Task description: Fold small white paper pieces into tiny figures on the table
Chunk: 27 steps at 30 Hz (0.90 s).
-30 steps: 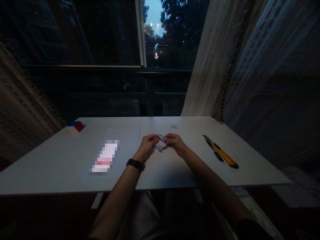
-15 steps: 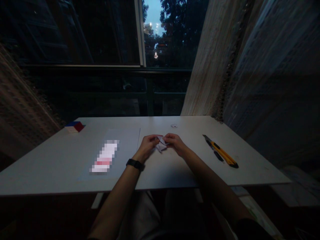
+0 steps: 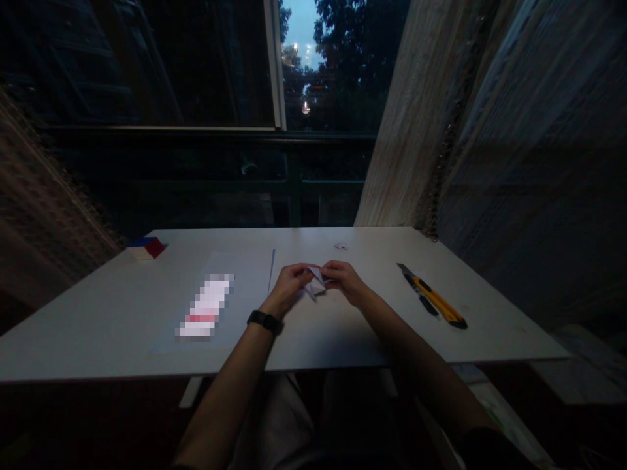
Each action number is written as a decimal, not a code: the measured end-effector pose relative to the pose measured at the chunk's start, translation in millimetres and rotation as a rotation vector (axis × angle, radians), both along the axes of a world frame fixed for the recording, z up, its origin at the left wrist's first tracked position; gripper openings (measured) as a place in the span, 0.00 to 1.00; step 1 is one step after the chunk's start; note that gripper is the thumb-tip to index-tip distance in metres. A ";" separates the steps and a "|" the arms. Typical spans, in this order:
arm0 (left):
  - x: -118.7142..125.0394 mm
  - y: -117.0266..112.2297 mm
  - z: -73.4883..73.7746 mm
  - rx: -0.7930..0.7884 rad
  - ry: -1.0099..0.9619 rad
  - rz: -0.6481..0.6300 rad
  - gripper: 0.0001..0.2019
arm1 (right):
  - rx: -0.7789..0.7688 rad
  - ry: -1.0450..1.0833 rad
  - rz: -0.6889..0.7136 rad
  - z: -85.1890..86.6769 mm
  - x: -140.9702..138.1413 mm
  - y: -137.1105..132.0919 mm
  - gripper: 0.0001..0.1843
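Note:
A small piece of folded white paper (image 3: 316, 285) is held between my two hands, above the middle of the white table (image 3: 337, 339). My left hand (image 3: 290, 284), with a black band on its wrist, pinches the paper's left side. From the right, my right hand (image 3: 344, 279) grips its upper right edge with thumb and fingers. Pointed flaps of the paper hang down between the hands. The fingertips behind the paper are partly hidden, and the dim light blurs its finer folds.
Right of my hands lie a yellow utility knife (image 3: 441, 303) and a slimmer black cutter (image 3: 424, 297). To the left is a paper sheet (image 3: 245, 274) with a pixelated patch. A multicoloured cube (image 3: 145, 248) sits at the far left; a small white scrap (image 3: 341, 247) lies farther back.
Almost nothing differs. Both hands keep their hold on the folded paper, whose flaps have shifted very slightly.

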<state>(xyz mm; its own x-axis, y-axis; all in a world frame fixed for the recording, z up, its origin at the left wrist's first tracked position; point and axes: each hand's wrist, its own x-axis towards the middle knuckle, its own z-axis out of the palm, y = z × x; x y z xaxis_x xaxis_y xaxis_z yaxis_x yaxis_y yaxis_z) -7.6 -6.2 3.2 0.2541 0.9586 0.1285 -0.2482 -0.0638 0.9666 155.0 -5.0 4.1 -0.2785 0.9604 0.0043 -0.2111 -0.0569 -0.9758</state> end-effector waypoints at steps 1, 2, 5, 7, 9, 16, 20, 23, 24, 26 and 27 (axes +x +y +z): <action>-0.1 0.0 0.1 0.004 -0.002 -0.003 0.13 | -0.003 -0.001 -0.001 0.0 0.0 0.1 0.13; -0.1 -0.1 0.3 0.006 -0.004 -0.004 0.13 | -0.006 -0.002 -0.003 -0.1 0.0 0.1 0.13; 0.4 -0.9 1.7 0.004 0.002 0.002 0.12 | -0.006 -0.003 -0.012 -0.6 -0.2 0.3 0.13; 0.9 -2.1 3.1 -0.004 0.015 0.011 0.13 | -0.003 0.002 -0.009 -0.9 -0.3 0.3 0.13; 1.3 -3.4 4.4 -0.009 0.028 0.021 0.13 | 0.000 0.006 -0.004 -0.8 -0.1 0.0 0.13; 0.8 -2.3 2.6 -0.012 0.064 0.048 0.14 | 0.014 -0.024 -0.002 0.1 0.0 -1.5 0.14; 0.1 0.8 0.0 0.017 0.116 0.049 0.14 | 0.033 -0.038 -0.002 -3.1 -1.1 0.1 0.15; 0.1 1.3 0.3 0.035 0.149 0.069 0.15 | 0.029 -0.052 -0.005 -5.0 -2.6 1.0 0.16; 0.2 1.1 0.7 0.036 0.152 0.078 0.15 | 0.027 -0.057 -0.003 -5.2 -3.2 1.1 0.17; 0.4 0.6 1.7 0.038 0.140 0.098 0.15 | 0.028 -0.069 0.003 -4.9 -4.2 0.8 0.17; 0.4 0.3 2.1 0.041 0.131 0.108 0.15 | 0.030 -0.078 0.003 -4.6 -4.4 0.7 0.17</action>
